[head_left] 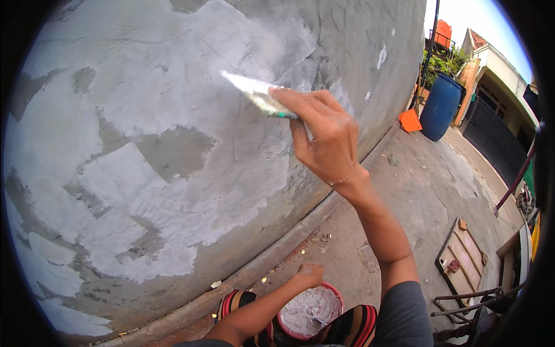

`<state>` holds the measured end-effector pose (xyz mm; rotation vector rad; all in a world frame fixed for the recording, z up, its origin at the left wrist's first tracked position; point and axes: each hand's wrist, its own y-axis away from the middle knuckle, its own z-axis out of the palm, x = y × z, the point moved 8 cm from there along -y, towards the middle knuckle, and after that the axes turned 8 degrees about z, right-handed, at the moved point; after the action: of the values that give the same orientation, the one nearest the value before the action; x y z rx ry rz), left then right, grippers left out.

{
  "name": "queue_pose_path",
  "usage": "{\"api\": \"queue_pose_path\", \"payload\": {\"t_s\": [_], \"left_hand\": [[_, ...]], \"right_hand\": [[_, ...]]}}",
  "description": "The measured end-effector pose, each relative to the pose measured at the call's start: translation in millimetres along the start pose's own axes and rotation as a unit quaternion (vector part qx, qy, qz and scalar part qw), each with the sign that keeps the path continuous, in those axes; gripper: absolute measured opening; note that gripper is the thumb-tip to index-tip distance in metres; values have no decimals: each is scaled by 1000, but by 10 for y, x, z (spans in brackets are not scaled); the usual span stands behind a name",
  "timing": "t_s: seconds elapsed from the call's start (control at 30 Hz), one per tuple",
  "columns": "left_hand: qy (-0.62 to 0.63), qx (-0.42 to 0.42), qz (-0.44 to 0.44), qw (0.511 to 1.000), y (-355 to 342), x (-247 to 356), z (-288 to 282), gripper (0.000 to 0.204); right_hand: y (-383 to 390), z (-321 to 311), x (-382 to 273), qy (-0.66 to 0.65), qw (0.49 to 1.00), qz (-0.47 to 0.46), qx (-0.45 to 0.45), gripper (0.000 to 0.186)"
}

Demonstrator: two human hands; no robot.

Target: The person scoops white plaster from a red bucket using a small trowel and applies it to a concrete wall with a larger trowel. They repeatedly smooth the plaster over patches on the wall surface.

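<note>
R hand (329, 127) has the flat scraper (257, 94) pinched btwn thumb & fingers, up in front of the wall (176, 151). Key bit: scraper lies up & to the left of those fingers, long axis slanting from the grip to a far corner at upper left, so its free end points over the pale patches (231, 199); can't tell if the edge touches the wall or sits just off it, blur + glare there. R hand is def. the nearer one to the patches; L hand (310, 274) is well apart, low, by the far rim of the red tub (341, 299) w/ white paste (309, 308) in it. L fingers look curled, can't tell if they grip the rim. Tub sits btwn the striped trouser legs (350, 327), approx below R hand
</note>
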<state>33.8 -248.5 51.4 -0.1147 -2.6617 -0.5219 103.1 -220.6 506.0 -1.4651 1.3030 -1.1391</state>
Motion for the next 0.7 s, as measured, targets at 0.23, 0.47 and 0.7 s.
{"api": "queue_pose_path", "payload": {"t_s": [0.23,0.47,0.7], "left_hand": [[0,13,13,1000,-31,125,-95,31],[20,27,-2,999,-60,-40,-8,30],[20,43,10,999,34,47,-150,28]], "right_hand": [[-388,-11,691,130,979,150,43,30],[332,396,-593,22,999,-4,-27,62],[174,42,-418,-107,992,42,-57,40]]}}
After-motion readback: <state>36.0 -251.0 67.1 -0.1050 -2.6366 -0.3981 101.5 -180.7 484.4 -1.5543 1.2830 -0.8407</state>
